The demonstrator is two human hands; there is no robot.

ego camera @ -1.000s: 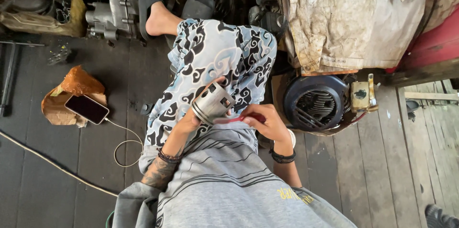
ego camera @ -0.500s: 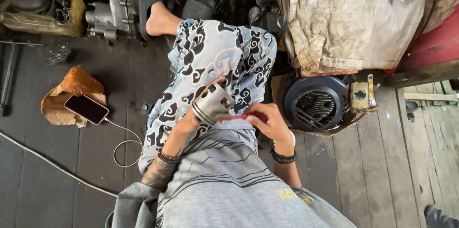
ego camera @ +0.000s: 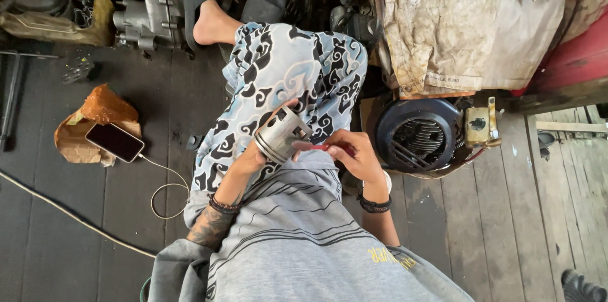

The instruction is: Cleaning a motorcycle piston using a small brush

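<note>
Head view, looking down at my lap as I sit on the plank floor (ego camera: 494,226). My left hand (ego camera: 253,156) is clenched around a metal piston (ego camera: 282,134), which it holds tilted just above my patterned trousers (ego camera: 285,68), crown end toward my chest. My right hand (ego camera: 354,156) grips a thin red tool (ego camera: 320,147) between thumb and fingers; its tip touches the piston's lower side. Just right of my right hand lies a dark round fan cover (ego camera: 418,134), under a dirty cloth (ego camera: 456,17). Well to the left, a phone (ego camera: 114,142) rests on a brown paper bag (ego camera: 95,125), with a white cable (ego camera: 166,188) looping from it. An engine casing (ego camera: 149,4) stands beside my bare foot (ego camera: 212,23).
</note>
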